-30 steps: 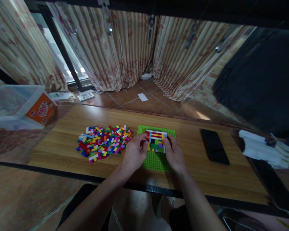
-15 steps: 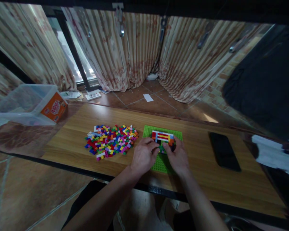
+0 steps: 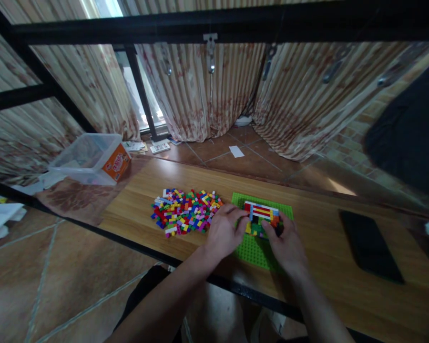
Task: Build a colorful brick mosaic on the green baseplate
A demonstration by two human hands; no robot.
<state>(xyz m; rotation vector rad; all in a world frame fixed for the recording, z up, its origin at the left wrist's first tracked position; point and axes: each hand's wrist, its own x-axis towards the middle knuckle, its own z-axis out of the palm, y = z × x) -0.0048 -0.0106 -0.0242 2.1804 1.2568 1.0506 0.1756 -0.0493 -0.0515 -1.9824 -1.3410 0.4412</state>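
Note:
A green baseplate [image 3: 252, 250] lies on the wooden table [image 3: 321, 228] and carries a flat build of coloured bricks [image 3: 261, 212]. My left hand [image 3: 224, 232] rests at the build's left edge, fingers curled against the bricks. My right hand [image 3: 288, 245] sits at its near right corner, fingertips pinched on the bricks there. Whether either hand holds a loose brick is hidden. A heap of loose coloured bricks [image 3: 186, 211] lies just left of my left hand.
A black phone [image 3: 370, 245] lies flat on the table's right side. A clear plastic box with an orange label [image 3: 93, 158] stands off the table's left end. A black metal frame bar [image 3: 200, 26] crosses overhead. Curtains hang behind.
The camera has swung left and up, so everything has slid to the right in view. Both hands stay on the brick build, the right one now at its near right corner.

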